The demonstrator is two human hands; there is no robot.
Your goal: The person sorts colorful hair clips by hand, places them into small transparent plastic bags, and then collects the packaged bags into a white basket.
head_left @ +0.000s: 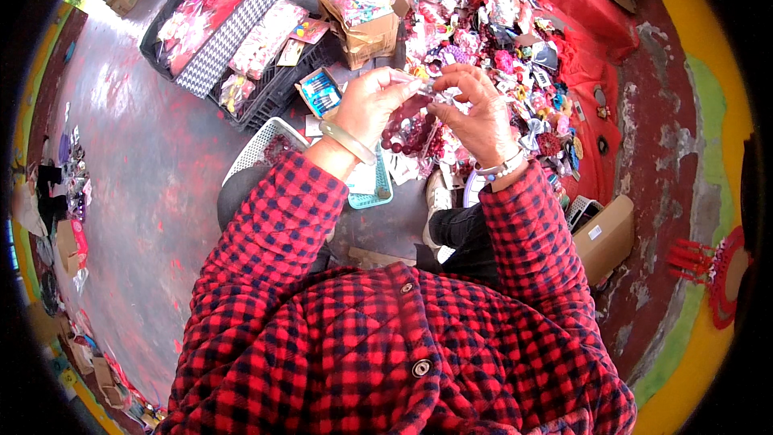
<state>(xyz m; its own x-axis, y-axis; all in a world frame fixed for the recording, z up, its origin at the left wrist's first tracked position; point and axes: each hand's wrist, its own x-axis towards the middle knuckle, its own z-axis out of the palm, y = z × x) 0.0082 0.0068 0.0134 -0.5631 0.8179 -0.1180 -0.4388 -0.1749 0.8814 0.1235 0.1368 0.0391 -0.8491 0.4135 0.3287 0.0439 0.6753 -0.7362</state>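
Observation:
In front of my chest both hands are raised close together over the floor. A dark red bead bracelet (409,143) hangs in a loop between them. My left hand (372,106) is closed, thumb and forefinger pinching the upper part of the bracelet. From the other side, my right hand (477,111) has curled fingers and a thumb against the beads. A small pale, see-through bit shows between the fingertips; what it is I cannot tell. Below the hands stand a turquoise plastic basket (372,198) and a white basket (270,138) with dark red beaded pieces in it.
A big heap of packaged trinkets and hair ornaments (491,40) covers the floor ahead. Cardboard box (366,39), black crate (266,97) and houndstooth-patterned bin (233,36) stand ahead left. A small box of blue items (320,93) lies nearer. Another cardboard box (605,238) is at right.

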